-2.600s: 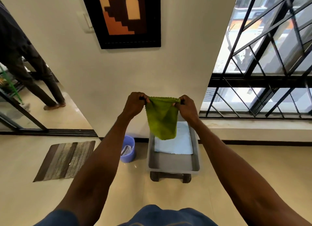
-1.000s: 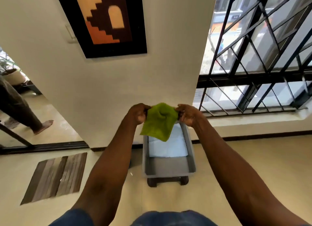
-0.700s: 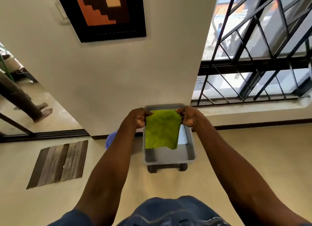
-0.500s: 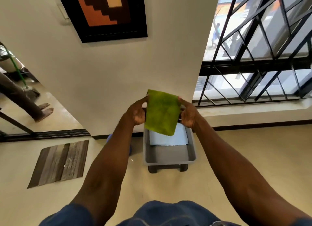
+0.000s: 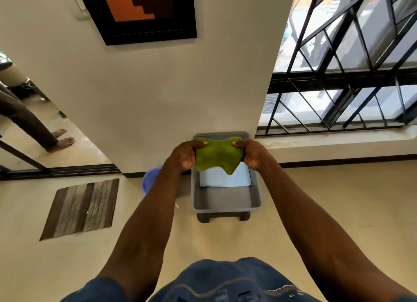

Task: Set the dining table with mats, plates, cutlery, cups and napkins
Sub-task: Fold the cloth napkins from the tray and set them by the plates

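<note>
A green cloth napkin [image 5: 217, 156] is stretched between both hands at arm's length, above a grey plastic tub [image 5: 225, 203]. My left hand [image 5: 184, 155] grips its left edge, thumb on top. My right hand [image 5: 252, 154] grips its right edge the same way. The napkin is folded over, with one corner hanging down. A pale blue folded cloth [image 5: 225, 180] lies in the far half of the tub, partly hidden behind the napkin.
The tub sits on a low dark stand [image 5: 223, 217] against a white wall. A blue bucket [image 5: 150, 180] stands to its left, a striped floor mat [image 5: 81, 208] further left. Another person's legs [image 5: 33, 123] stand at far left. A barred window [image 5: 352, 76] is on the right.
The napkin hung open from its top corners at first. Both hands have since folded it over and lowered it; it is now shorter and held by its side edges over the tub.
</note>
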